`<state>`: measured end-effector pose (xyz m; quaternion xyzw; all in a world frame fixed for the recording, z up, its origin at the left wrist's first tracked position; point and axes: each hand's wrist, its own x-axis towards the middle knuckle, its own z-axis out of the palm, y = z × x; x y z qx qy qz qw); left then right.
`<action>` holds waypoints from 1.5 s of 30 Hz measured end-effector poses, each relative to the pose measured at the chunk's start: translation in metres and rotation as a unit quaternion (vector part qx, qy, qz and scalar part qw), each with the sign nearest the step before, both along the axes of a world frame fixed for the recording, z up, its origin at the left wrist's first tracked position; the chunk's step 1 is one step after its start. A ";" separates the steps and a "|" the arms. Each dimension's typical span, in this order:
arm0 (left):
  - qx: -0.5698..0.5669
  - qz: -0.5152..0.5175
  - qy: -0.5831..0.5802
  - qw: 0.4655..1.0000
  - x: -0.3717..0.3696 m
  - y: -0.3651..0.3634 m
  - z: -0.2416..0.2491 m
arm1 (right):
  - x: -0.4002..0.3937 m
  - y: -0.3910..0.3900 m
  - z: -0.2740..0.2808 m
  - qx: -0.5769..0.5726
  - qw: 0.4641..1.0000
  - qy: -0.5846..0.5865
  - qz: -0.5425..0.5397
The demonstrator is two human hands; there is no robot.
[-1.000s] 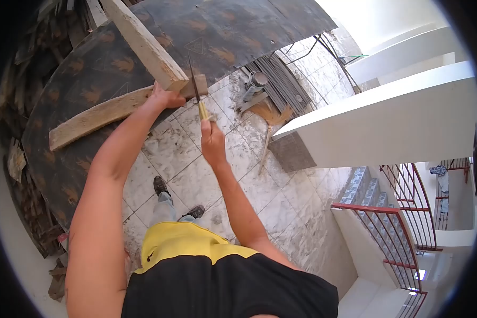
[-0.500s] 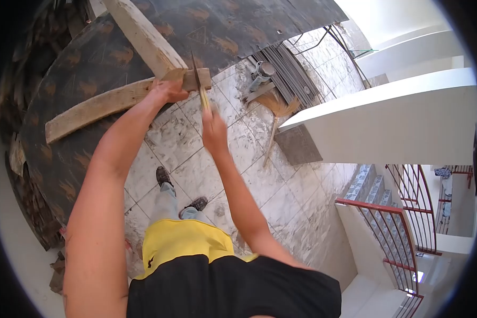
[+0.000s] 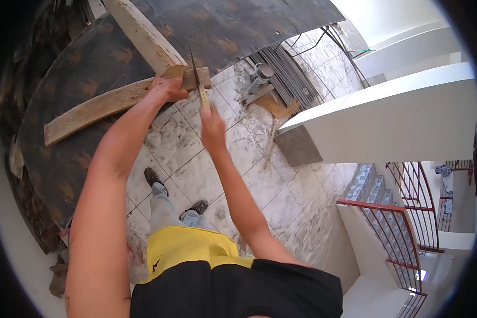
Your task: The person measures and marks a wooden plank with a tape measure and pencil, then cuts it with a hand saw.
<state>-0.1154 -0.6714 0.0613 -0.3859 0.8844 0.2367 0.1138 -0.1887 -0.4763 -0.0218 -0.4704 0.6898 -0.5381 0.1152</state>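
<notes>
My right hand [image 3: 213,126] is closed round the yellowish handle of a handsaw [image 3: 194,64], whose thin dark blade is seen nearly edge-on. The blade lies across a wooden plank [image 3: 93,112] close to its right end, which juts past the table edge. My left hand [image 3: 169,89] grips this plank just left of the blade, its fingers partly hidden. Against that hand and the plank rests the near end of a thicker timber [image 3: 146,38], which runs away to the upper left. Both pieces lie on a dark board tabletop [image 3: 217,29].
On the tiled floor [image 3: 244,151], beyond the table edge, are a stack of grey strips [image 3: 289,71], a power tool [image 3: 261,74] and a straw broom [image 3: 275,106]. A white low wall [image 3: 381,119] stands to the right, with red-railed stairs [image 3: 373,204] below it.
The saw has shifted slightly up and left with my right hand. My left hand stays on the plank. The view has moved a little, and my feet appear slightly shifted.
</notes>
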 end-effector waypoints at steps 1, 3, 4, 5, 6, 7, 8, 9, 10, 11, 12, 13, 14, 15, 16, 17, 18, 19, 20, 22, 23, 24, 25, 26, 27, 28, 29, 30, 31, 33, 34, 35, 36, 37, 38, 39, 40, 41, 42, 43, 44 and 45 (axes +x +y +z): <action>0.020 -0.006 0.019 1.000 0.006 0.004 -0.002 | -0.011 -0.047 0.030 0.065 0.996 -0.061 0.002; 0.007 -0.011 -0.010 1.000 0.004 0.009 0.003 | -0.017 -0.085 0.030 0.004 0.998 -0.062 0.014; -0.012 -0.024 -0.036 0.999 0.004 0.004 0.008 | -0.013 -0.081 0.031 -0.006 0.998 -0.064 0.023; -0.014 -0.019 -0.032 0.999 0.006 -0.001 -0.002 | -0.013 -0.072 0.032 -0.015 0.998 -0.062 0.029; -0.082 -0.013 0.016 0.996 0.005 -0.005 -0.026 | 0.001 -0.029 0.047 0.097 0.987 -0.125 0.025; -0.148 -0.008 0.064 0.987 0.003 -0.007 -0.046 | 0.014 0.016 0.029 0.092 0.984 -0.155 0.005; -0.174 -0.040 0.071 0.981 0.001 -0.012 -0.052 | 0.025 0.065 0.001 0.053 0.998 -0.031 -0.027; -0.178 -0.033 0.073 0.981 0.001 -0.013 -0.048 | 0.041 0.114 0.012 0.095 0.993 -0.072 -0.026; -0.174 -0.025 0.059 0.983 0.000 -0.008 -0.044 | 0.050 0.141 0.023 0.143 0.977 -0.153 -0.036; -0.170 -0.022 0.043 0.984 0.001 -0.007 -0.042 | 0.056 0.151 0.029 0.190 0.952 -0.236 -0.048; -0.170 -0.029 0.039 0.984 0.004 -0.008 -0.043 | 0.051 0.131 0.024 0.132 0.978 -0.155 -0.039; -0.156 -0.036 0.057 0.985 0.005 -0.011 -0.044 | 0.035 0.094 0.014 0.071 0.994 -0.069 -0.034; -0.142 -0.037 0.076 0.986 0.005 -0.013 -0.045 | 0.017 0.049 0.001 0.088 0.992 -0.080 -0.032; -0.124 -0.036 0.093 0.987 0.005 -0.010 -0.048 | 0.002 -0.001 0.016 0.102 0.991 -0.081 -0.009; -0.116 -0.038 0.091 0.988 0.005 -0.002 -0.047 | -0.012 -0.046 0.011 0.011 0.999 -0.044 -0.003; -0.082 -0.038 0.075 0.993 0.008 -0.001 -0.038 | -0.021 -0.075 0.021 0.043 0.989 -0.144 0.002; -0.056 -0.037 0.060 0.996 0.008 -0.007 -0.025 | -0.022 -0.078 0.022 0.040 0.989 -0.143 0.006; -0.054 -0.038 0.056 0.996 0.009 -0.005 -0.015 | -0.017 -0.073 0.026 0.054 0.985 -0.161 0.015; -0.002 -0.017 0.026 1.000 0.010 0.002 -0.007 | -0.011 -0.049 0.027 0.066 0.989 -0.132 0.017; 0.036 0.003 0.005 0.999 0.004 -0.004 -0.009 | 0.015 0.019 0.033 0.052 0.990 -0.131 0.006; -0.039 -0.033 0.018 0.999 0.002 -0.010 -0.032 | 0.028 0.065 0.012 0.037 0.996 -0.077 -0.016; -0.115 -0.066 0.032 0.991 0.000 -0.017 -0.045 | 0.037 0.111 -0.002 0.048 0.998 -0.018 -0.020; -0.122 -0.064 0.033 0.990 -0.001 -0.019 -0.044 | 0.039 0.122 0.007 0.041 0.999 -0.016 -0.018; -0.140 -0.055 0.024 0.988 -0.002 -0.016 -0.044 | 0.042 0.128 0.023 0.069 0.997 -0.037 -0.025; -0.154 -0.054 0.012 0.986 -0.001 -0.013 -0.045 | 0.050 0.132 0.030 0.099 0.992 -0.063 -0.039; -0.087 -0.045 0.003 0.995 0.001 -0.012 -0.039 | 0.036 0.098 0.020 0.113 0.990 -0.085 -0.026; -0.090 -0.054 0.003 0.994 0.001 -0.012 -0.030 | 0.017 0.045 -0.007 0.068 0.997 -0.021 -0.033; -0.060 -0.048 -0.004 0.997 0.001 -0.012 -0.020 | 0.001 -0.013 0.004 0.074 0.993 -0.084 -0.022; -0.024 -0.042 -0.013 0.999 0.003 -0.008 -0.014 | -0.013 -0.059 0.014 0.058 0.998 0.002 -0.003; 0.009 -0.032 -0.024 0.999 0.005 -0.005 -0.012 | -0.015 -0.090 0.036 -0.013 0.997 -0.078 -0.020; -0.007 -0.044 -0.014 0.999 0.006 -0.006 -0.012 | -0.010 -0.077 0.037 0.020 0.995 -0.092 -0.012; -0.013 -0.052 -0.006 0.999 0.006 -0.006 -0.021 | -0.003 -0.057 0.037 0.056 0.993 -0.102 -0.006; -0.019 -0.060 0.002 0.998 0.005 -0.007 -0.029 | 0.010 -0.014 0.020 0.024 0.996 -0.084 -0.019; -0.069 -0.067 0.017 0.995 0.002 -0.012 -0.051 | 0.027 0.039 0.031 0.119 0.981 -0.154 -0.027; -0.120 -0.071 0.030 0.990 -0.001 -0.020 -0.062 | 0.039 0.089 0.007 0.025 0.998 -0.027 -0.044; -0.121 -0.066 0.033 0.990 -0.004 -0.024 -0.060 | 0.052 0.134 0.022 0.140 0.982 -0.115 -0.052; -0.094 -0.057 0.030 0.993 -0.005 -0.024 -0.056 | 0.047 0.127 0.028 0.139 0.983 -0.115 -0.046; -0.065 -0.057 0.025 0.996 -0.004 -0.022 -0.053 | 0.046 0.119 0.031 0.133 0.982 -0.124 -0.043; -0.062 -0.068 0.019 0.996 0.000 -0.018 -0.050 | 0.046 0.112 0.032 0.130 0.981 -0.136 -0.049; -0.039 -0.058 0.017 0.997 0.001 -0.015 -0.041 | 0.030 0.064 0.015 0.081 0.990 -0.106 -0.052; -0.018 -0.041 0.018 0.999 0.001 -0.013 -0.030 | 0.010 0.008 0.015 0.126 0.985 -0.106 -0.048; 0.008 -0.023 0.014 1.000 0.003 -0.007 -0.027 | -0.007 -0.043 0.015 0.065 0.995 -0.075 -0.026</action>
